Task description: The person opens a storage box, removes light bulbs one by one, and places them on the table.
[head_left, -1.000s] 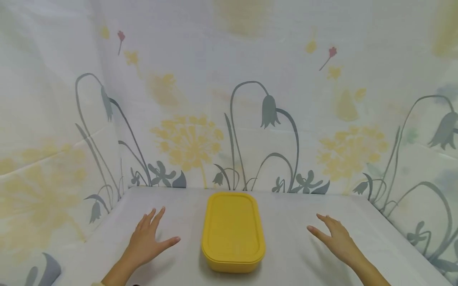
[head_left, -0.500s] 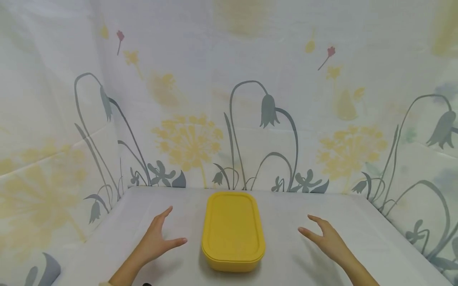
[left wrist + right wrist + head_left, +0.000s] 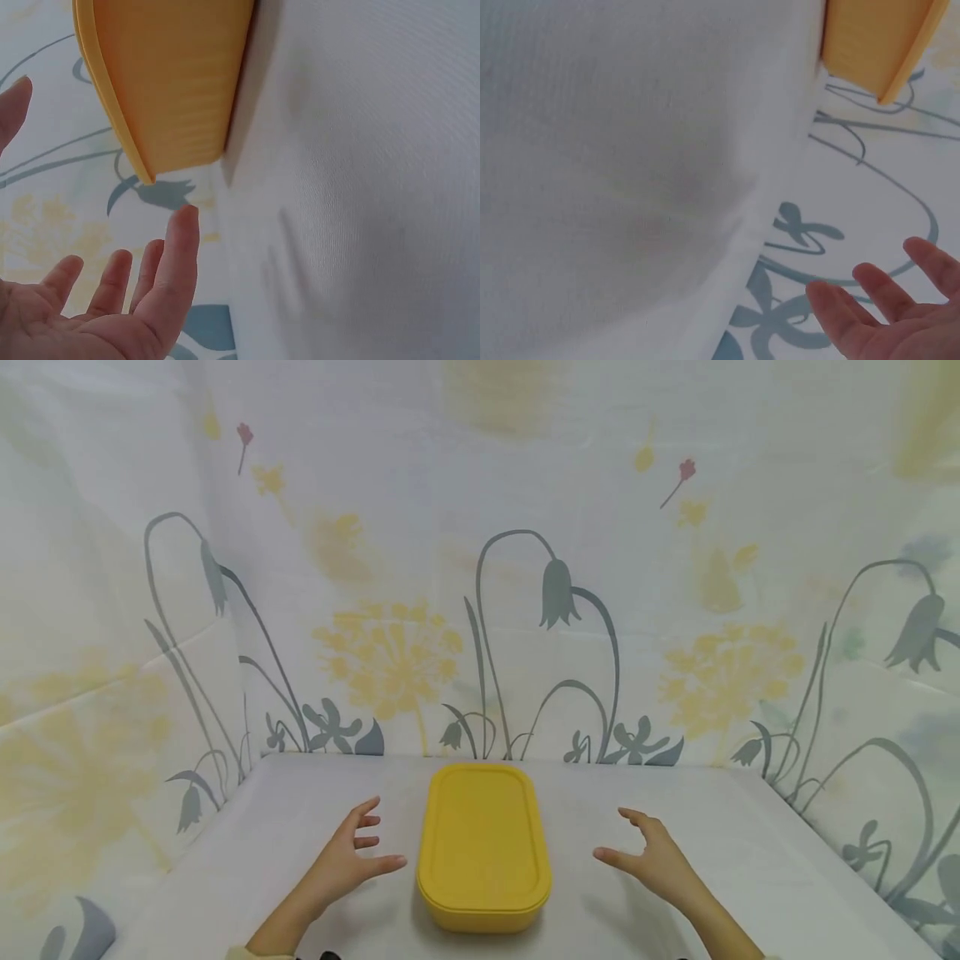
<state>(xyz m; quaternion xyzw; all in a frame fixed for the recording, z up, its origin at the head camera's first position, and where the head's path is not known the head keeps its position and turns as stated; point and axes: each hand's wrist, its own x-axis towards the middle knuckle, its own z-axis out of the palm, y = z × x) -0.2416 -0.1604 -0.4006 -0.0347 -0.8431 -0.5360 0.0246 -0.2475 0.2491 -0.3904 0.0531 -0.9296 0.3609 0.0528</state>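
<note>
One rounded-rectangular yellow plastic box (image 3: 483,847) with a closed, rimmed lid, lying flat at the middle of the white cloth-covered table (image 3: 660,777), long side running away from the viewer. Two bare hands, one on each side of it. Left hand (image 3: 347,862) just beside the box's left edge, fingers spread wide and lightly bent, thumb pointing at the box, holding nothing, not touching. Right hand (image 3: 648,860) a little further off on the right, fingers likewise spread, thumb toward the box, a gap of bare cloth between. Open cloth all round the box, front and back. Smooth matte plastic; finely woven, slightly creased fabric. Three walls of floral-printed white sheet (image 3: 480,568) closing in the table at left, back and right.
</note>
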